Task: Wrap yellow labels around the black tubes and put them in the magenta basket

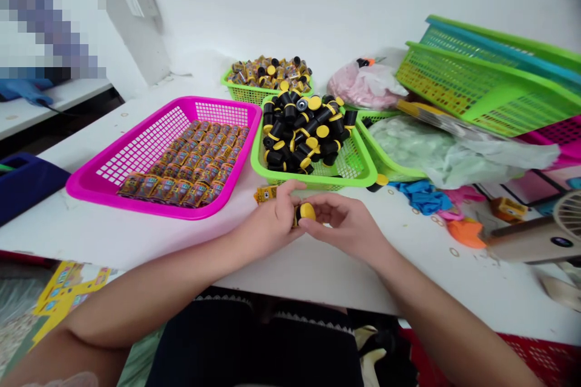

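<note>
Showing just above the front part of the table (426, 278), a small yellow-capped cylinder (307, 212) is clasped by the left hand (270, 219). Its yellow end is met by the thumb of the right hand (345, 217), whose fingers are curled beside it; whether it is firmly gripped there cannot be told. Just beyond, black cylinders (297, 134) are heaped in a green basket (351, 181), and wrapped pieces (190, 160) are laid in rows in a pink basket (190, 213) to the left.

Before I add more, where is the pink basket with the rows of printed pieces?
In the head view, the pink basket stands on the white table, just left of the green basket of black pieces.
</note>
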Tool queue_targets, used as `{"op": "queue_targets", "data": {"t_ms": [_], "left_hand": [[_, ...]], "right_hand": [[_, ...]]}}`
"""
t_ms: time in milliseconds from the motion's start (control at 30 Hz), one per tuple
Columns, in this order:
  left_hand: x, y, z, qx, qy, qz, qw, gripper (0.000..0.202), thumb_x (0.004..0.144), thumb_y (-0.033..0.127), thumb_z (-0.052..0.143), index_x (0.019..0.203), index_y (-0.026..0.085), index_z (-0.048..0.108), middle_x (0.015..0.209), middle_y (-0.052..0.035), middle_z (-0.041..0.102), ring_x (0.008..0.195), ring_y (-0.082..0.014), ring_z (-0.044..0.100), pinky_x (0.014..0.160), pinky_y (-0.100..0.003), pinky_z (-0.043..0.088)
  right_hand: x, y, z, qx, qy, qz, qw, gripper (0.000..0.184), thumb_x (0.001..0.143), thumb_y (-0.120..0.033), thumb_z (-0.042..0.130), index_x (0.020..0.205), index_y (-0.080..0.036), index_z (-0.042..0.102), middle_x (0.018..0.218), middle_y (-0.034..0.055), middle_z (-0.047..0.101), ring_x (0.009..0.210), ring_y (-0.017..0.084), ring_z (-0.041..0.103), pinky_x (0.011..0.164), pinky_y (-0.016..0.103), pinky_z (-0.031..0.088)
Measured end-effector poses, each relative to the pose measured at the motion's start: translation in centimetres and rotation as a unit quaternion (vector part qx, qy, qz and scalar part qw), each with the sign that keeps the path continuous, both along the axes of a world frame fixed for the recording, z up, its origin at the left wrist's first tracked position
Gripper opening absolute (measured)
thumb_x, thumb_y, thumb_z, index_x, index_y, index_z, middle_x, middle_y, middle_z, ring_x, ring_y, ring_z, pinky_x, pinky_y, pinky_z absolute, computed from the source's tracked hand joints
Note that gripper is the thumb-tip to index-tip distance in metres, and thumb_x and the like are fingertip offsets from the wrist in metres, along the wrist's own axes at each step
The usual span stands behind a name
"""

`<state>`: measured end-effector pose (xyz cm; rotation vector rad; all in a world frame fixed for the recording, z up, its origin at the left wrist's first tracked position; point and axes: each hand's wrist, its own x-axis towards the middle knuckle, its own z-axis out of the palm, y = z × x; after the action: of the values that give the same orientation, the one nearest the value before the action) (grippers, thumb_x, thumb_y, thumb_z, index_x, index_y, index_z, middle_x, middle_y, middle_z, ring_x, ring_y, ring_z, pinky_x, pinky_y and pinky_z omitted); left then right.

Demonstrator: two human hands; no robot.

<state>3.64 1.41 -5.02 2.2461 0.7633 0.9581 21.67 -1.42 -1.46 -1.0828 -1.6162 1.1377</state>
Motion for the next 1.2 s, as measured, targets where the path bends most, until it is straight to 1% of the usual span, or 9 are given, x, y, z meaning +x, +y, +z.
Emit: {"op": "queue_targets", "data": {"t_ms": [133,233,333,433,500,633,833,1033,1200], "left_hand": [[0.2,-0.1,-0.4,0.012,0.013,0.002,1.000,0.051,0.089,0.023,0.057,0.127,0.019,0.024,0.109,-0.0153,0.067,0.097,-0.0276,0.069,0.076,-0.038,0.054],[0.3,-0.1,-0.5,-0.015,0.012,0.007,1.000,0.053,0.088,0.022,0.056,0.128,0.018,0.021,0.104,-0.0147,0.067,0.087,-0.0269,0.070,0.070,-0.037,0.052],[0.4,0.0,-0.1,-0.069,-0.032,0.009,0.997,0.059,0.084,0.019,0.059,0.127,0.019,0.019,0.092,-0.0068,0.066,0.077,-0.0215,0.068,0.065,-0.032,0.050],[0.4,-0.2,1.0,-0.153,-0.111,0.003,0.982,0.060,0.080,0.014,0.060,0.124,0.020,0.020,0.081,0.0019,0.061,0.069,-0.0151,0.064,0.063,-0.027,0.048],[0.4,-0.6,1.9,-0.225,-0.153,-0.001,0.962,0.060,0.080,0.015,0.061,0.124,0.021,0.020,0.075,0.0055,0.058,0.062,-0.0124,0.061,0.059,-0.025,0.047],[0.7,-1.3,2.5,-0.320,-0.169,-0.009,0.932,0.061,0.079,0.019,0.061,0.124,0.021,0.020,0.064,0.0107,0.052,0.049,-0.0092,0.052,0.048,-0.020,0.040],[1.0,-1.4,1.7,-0.304,-0.199,-0.029,0.931,0.064,0.075,0.016,0.065,0.123,0.022,0.021,0.062,0.0130,0.048,0.048,-0.0060,0.046,0.048,-0.018,0.034],[0.4,-1.2,2.6,-0.421,-0.248,-0.177,0.854,0.066,0.084,0.024,0.067,0.129,0.024,0.019,0.072,0.0063,0.065,0.055,-0.0099,0.060,0.053,-0.020,0.045],[0.2,-0.9,2.3,-0.447,-0.257,-0.270,0.813,0.070,0.083,0.026,0.072,0.130,0.025,0.020,0.062,0.0103,0.063,0.049,-0.0091,0.059,0.051,-0.019,0.045]], "right_hand": [[0.0,0.4,-0.1,-0.092,0.069,0.022,0.993,0.032,0.063,-0.034,0.087,0.086,-0.018,0.072,0.076,0.0017,0.072,0.064,0.014,0.066,0.056,0.028,0.056],[-0.1,0.3,-0.5,-0.074,0.045,0.002,0.996,0.030,0.065,-0.034,0.086,0.085,-0.018,0.071,0.073,0.0013,0.071,0.061,0.013,0.065,0.053,0.027,0.056],[-0.3,-0.1,-0.9,0.088,-0.019,-0.044,0.995,0.030,0.075,-0.032,0.080,0.099,-0.020,0.069,0.092,0.0065,0.072,0.075,0.017,0.069,0.065,0.032,0.061],[-0.1,-0.4,-0.7,0.288,-0.104,-0.009,0.952,0.050,0.078,-0.025,0.078,0.124,-0.025,0.059,0.122,0.0106,0.066,0.106,0.023,0.067,0.090,0.041,0.059],[-0.1,-0.4,-0.5,0.366,-0.163,0.027,0.916,0.058,0.079,-0.023,0.076,0.132,-0.026,0.052,0.130,0.0119,0.062,0.118,0.024,0.062,0.099,0.043,0.054],[-0.5,-0.5,-0.4,0.455,-0.250,0.015,0.854,0.057,0.084,-0.022,0.069,0.136,-0.023,0.046,0.121,0.0128,0.061,0.114,0.025,0.061,0.096,0.044,0.055],[-1.1,-0.8,-1.2,0.527,-0.320,-0.037,0.786,0.052,0.081,-0.014,0.063,0.132,-0.015,0.049,0.110,0.0134,0.059,0.110,0.030,0.057,0.094,0.050,0.054],[-1.4,-1.4,-0.5,0.517,-0.219,-0.053,0.826,0.057,0.075,-0.007,0.063,0.130,-0.014,0.051,0.112,0.0110,0.063,0.110,0.023,0.061,0.099,0.041,0.055],[-1.7,-1.6,-0.4,0.535,-0.219,-0.037,0.815,0.056,0.075,-0.010,0.064,0.130,-0.017,0.052,0.105,0.0080,0.066,0.107,0.023,0.063,0.099,0.043,0.056]]}}
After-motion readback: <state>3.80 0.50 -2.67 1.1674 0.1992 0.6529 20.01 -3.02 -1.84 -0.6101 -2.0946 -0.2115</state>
